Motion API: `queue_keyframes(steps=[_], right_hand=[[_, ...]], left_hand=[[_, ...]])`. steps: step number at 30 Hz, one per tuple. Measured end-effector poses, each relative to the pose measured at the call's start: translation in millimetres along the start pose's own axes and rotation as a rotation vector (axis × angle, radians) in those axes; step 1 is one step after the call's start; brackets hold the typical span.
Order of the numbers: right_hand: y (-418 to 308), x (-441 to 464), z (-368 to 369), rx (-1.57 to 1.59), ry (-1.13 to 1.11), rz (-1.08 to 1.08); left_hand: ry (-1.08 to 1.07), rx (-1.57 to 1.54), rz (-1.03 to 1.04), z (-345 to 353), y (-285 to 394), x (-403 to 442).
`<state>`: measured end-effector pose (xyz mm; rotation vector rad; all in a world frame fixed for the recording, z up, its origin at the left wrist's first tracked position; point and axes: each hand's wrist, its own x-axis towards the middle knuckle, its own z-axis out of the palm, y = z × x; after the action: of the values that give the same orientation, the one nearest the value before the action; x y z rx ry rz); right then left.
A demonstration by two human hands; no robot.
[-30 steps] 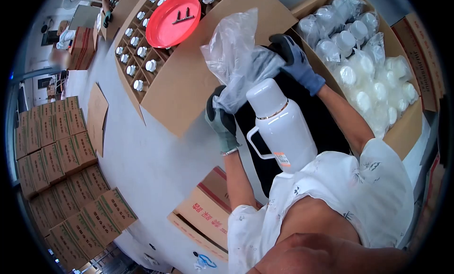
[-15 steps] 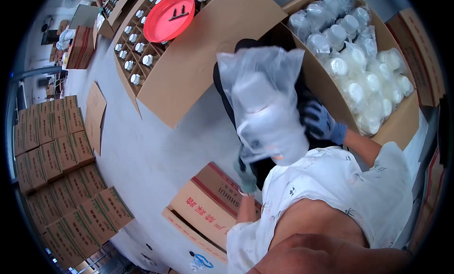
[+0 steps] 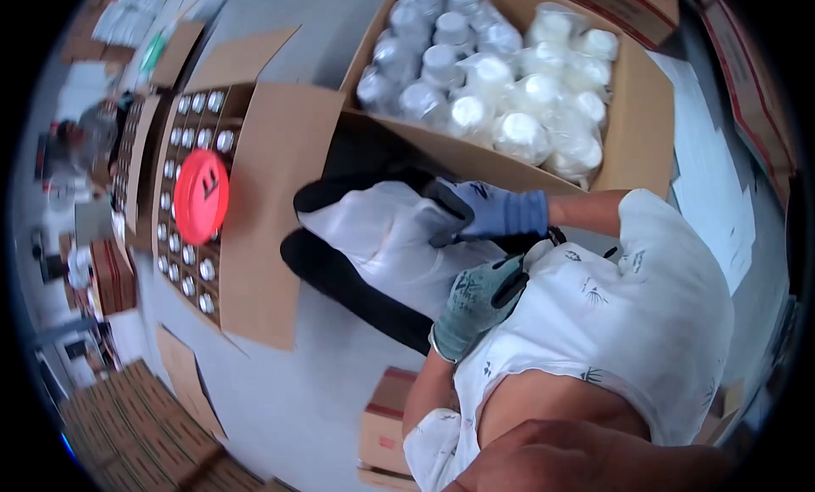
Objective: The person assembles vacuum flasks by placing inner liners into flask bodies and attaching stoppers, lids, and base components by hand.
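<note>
A clear plastic bag (image 3: 386,233) of white bottles lies across the lap, between black-clad legs. My right hand (image 3: 475,210), in a blue glove with dark fingertips, is closed on the bag's upper side. At its near end, against the patterned white shirt, my left hand (image 3: 482,301) in a green glove has its fingers curled round the plastic. The bottles inside are mostly hidden by the film. Just beyond my right hand stands an open carton (image 3: 641,110) packed with bagged white bottles (image 3: 519,137).
A divided carton (image 3: 276,212) of white-capped bottles stands at left, with a red dish (image 3: 199,208) holding small dark pieces on top. Stacked cartons (image 3: 136,424) fill the lower left. A closed box (image 3: 386,424) sits near my left elbow. Another person (image 3: 89,144) is blurred at far left.
The bag has come down from a raised, upright position onto the lap. Both hands have moved in from its sides and closed on it. The view has turned rightward.
</note>
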<state>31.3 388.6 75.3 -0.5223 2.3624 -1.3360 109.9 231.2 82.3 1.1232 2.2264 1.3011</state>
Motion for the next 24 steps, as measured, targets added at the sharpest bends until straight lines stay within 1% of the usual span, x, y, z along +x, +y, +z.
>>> queue_keyframes(steps=[2, 3, 6, 7, 8, 9, 10, 11, 12, 14, 17, 18, 19, 20, 21, 22, 23, 24], right_hand=[[15, 6, -17, 0.336, -0.233, 0.091], [14, 1, -21, 0.473, -0.199, 0.118], [47, -3, -46, 1.010, 0.102, 0.029], [47, -3, -78, 0.846, 0.277, 0.145], [53, -3, -112, 0.729, 0.411, 0.087], [60, -4, -146, 0.599, 0.547, 0.045], [76, -2, -176, 0.510, 0.642, -0.173], [96, 10, -202, 0.267, 0.786, -0.120], [121, 25, -228, 0.019, 0.921, -0.063], [192, 62, -276, -0.050, 1.054, 0.014], [267, 101, -317, 0.181, 1.238, 0.146], [319, 113, -328, 0.083, 1.318, 0.149], [363, 112, -337, 0.189, 1.165, 0.110], [388, 113, -326, 0.289, 1.204, 0.116], [387, 110, -309, 0.142, 1.289, 0.372], [438, 109, -308, 0.139, 1.255, 0.389], [438, 104, -310, 0.023, 1.036, 0.528], [416, 105, -307, 0.046, 1.021, 0.619]], left_hand=[[-0.127, -0.040, 0.039, -5, 0, 9], [-0.190, -0.063, 0.046, -10, 1, 12], [-0.182, -0.106, 0.095, -38, 22, 33], [-0.097, -0.149, 0.235, -53, 16, 40], [0.106, -0.173, 0.213, -56, -2, 32], [0.243, -0.146, 0.006, -57, -19, 21], [0.317, -0.067, -0.040, -68, -30, 23], [0.360, 0.010, -0.129, -75, -43, 23], [0.423, 0.006, -0.185, -79, -55, 20], [0.512, -0.017, -0.275, -85, -70, 11], [0.615, -0.228, -0.394, -88, -78, 7], [0.636, -0.216, -0.410, -90, -84, 6], [0.657, -0.206, -0.429, -89, -91, 6], [0.677, -0.196, -0.451, -89, -97, 7], [0.717, -0.292, -0.512, -92, -98, 12], [0.752, -0.390, -0.574, -95, -95, 17], [0.785, -0.487, -0.637, -98, -96, 21], [0.780, -0.437, -0.622, -99, -107, 17]])
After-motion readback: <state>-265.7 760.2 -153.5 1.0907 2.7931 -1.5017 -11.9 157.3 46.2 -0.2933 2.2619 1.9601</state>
